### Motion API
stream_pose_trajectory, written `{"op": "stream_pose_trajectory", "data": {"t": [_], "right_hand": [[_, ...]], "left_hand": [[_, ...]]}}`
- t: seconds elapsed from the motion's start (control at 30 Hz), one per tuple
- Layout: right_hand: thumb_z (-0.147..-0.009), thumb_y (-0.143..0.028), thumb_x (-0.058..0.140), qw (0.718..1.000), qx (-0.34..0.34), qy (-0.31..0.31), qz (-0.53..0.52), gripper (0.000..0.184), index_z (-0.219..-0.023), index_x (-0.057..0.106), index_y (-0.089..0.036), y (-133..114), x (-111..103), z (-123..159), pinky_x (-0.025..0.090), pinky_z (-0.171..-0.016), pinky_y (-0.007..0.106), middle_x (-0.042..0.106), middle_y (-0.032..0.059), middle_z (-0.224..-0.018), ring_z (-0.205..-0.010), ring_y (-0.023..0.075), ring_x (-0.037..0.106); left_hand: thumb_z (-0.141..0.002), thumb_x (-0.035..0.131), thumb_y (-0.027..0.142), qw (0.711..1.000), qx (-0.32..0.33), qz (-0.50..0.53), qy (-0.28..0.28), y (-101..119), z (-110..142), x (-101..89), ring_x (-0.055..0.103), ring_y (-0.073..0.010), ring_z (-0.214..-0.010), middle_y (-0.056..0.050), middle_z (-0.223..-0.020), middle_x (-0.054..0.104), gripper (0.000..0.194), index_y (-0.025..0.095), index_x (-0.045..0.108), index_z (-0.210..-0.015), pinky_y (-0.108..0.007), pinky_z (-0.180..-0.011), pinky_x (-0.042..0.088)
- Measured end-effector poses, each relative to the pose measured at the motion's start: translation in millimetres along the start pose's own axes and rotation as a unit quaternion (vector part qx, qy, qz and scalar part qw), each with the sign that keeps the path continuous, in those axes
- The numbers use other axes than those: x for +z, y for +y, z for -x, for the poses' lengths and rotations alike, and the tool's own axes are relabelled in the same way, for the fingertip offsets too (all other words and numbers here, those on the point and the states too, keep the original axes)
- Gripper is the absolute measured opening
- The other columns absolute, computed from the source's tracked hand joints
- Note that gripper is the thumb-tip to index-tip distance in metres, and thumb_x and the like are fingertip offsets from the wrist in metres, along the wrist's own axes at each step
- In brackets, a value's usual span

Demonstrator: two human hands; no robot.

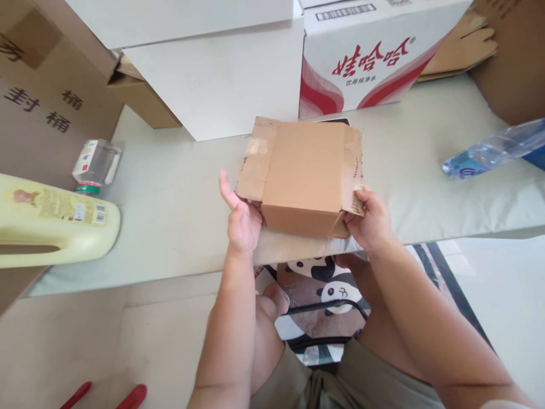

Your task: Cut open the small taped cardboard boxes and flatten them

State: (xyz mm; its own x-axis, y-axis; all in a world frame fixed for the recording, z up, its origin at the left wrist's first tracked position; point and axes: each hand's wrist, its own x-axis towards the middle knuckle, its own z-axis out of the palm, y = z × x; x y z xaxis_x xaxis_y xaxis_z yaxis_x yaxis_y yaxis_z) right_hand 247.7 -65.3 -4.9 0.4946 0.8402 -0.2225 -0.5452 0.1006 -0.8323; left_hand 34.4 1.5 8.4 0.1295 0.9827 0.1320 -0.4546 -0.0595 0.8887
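A brown cardboard box (304, 167) rests near the front edge of the cloth-covered table, its flaps spread out to the left and right. My right hand (370, 218) grips the right flap, thumb on top and fingers underneath. At the box's near left corner, my left hand (244, 221) supports it from below, with the thumb side raised and the other fingers partly hidden under the left flap (256, 162). Behind the box, a thin dark-edged item (336, 121) peeks out, mostly covered.
White cartons (230, 79) and a red-and-white carton (361, 62) stand behind the box. To the left are a clear jar (100, 162) and a yellow jug (63, 218). A plastic water bottle (481, 156) lies at right. A panda-patterned stool (315, 289) is below, between my legs.
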Motion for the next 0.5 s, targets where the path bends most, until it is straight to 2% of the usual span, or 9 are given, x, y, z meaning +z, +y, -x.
{"op": "stream_pose_trajectory", "data": {"t": [0.1,0.2,0.27,0.37,0.43,0.5], "right_hand": [[-0.065,-0.03,0.067,0.999,0.014,0.032,-0.023,0.017,-0.08,0.062,-0.025,-2.8,1.0,-0.5,0.059,-0.071,0.029,0.07,-0.0053,-0.076,-0.072,0.0157,0.069],[-0.063,-0.027,0.065,0.994,0.044,0.079,-0.054,0.015,-0.078,0.066,-0.024,-5.9,1.7,-1.7,0.059,-0.068,0.028,0.071,-0.0033,-0.077,-0.07,0.0152,0.067],[-0.063,-0.026,0.063,0.993,0.051,0.086,-0.061,0.015,-0.077,0.066,-0.023,-6.8,1.5,-2.5,0.059,-0.066,0.028,0.071,-0.0024,-0.075,-0.067,0.0152,0.066],[-0.065,-0.026,0.061,0.993,0.047,0.086,-0.063,0.015,-0.079,0.066,-0.022,-6.3,0.5,-3.5,0.058,-0.066,0.029,0.07,-0.002,-0.075,-0.066,0.015,0.065],[-0.066,-0.025,0.059,0.992,0.048,0.093,-0.068,0.015,-0.08,0.066,-0.022,-5.6,-0.3,-4.0,0.058,-0.067,0.027,0.07,-0.0024,-0.075,-0.066,0.0141,0.066],[-0.067,-0.024,0.058,0.992,0.049,0.095,-0.07,0.015,-0.08,0.065,-0.022,-5.3,-1.3,-4.4,0.058,-0.068,0.027,0.07,-0.0027,-0.075,-0.067,0.0138,0.066]], "left_hand": [[-0.077,0.061,0.067,1.0,-0.019,0.009,0.016,1.6,-1.1,3.1,0.057,-0.0296,-0.136,-0.005,-0.149,0.058,0.096,0.045,0.015,-0.159,-0.047,-0.103,0.052],[-0.084,0.052,0.064,0.996,-0.064,0.036,0.043,6.5,-2.8,2.2,0.064,-0.0305,-0.128,-0.007,-0.146,0.061,0.089,0.044,0.011,-0.16,-0.048,-0.098,0.053],[-0.085,0.048,0.063,0.991,-0.119,0.04,0.048,10.7,-3.2,0.9,0.066,-0.0319,-0.124,-0.008,-0.146,0.061,0.08,0.041,0.021,-0.158,-0.048,-0.095,0.054],[-0.085,0.046,0.065,0.98,-0.195,0.027,0.031,15.1,-2.2,1.2,0.064,-0.0348,-0.126,-0.012,-0.144,0.062,0.07,0.029,0.048,-0.145,-0.048,-0.093,0.056],[-0.084,0.047,0.064,0.976,-0.213,0.024,0.021,16.1,-1.1,2.7,0.063,-0.035,-0.127,-0.012,-0.14,0.064,0.065,0.024,0.057,-0.134,-0.047,-0.093,0.056],[-0.083,0.049,0.062,0.976,-0.215,0.028,0.026,16.3,-0.3,4.3,0.062,-0.0341,-0.128,-0.011,-0.138,0.065,0.061,0.025,0.059,-0.13,-0.045,-0.093,0.057]]}}
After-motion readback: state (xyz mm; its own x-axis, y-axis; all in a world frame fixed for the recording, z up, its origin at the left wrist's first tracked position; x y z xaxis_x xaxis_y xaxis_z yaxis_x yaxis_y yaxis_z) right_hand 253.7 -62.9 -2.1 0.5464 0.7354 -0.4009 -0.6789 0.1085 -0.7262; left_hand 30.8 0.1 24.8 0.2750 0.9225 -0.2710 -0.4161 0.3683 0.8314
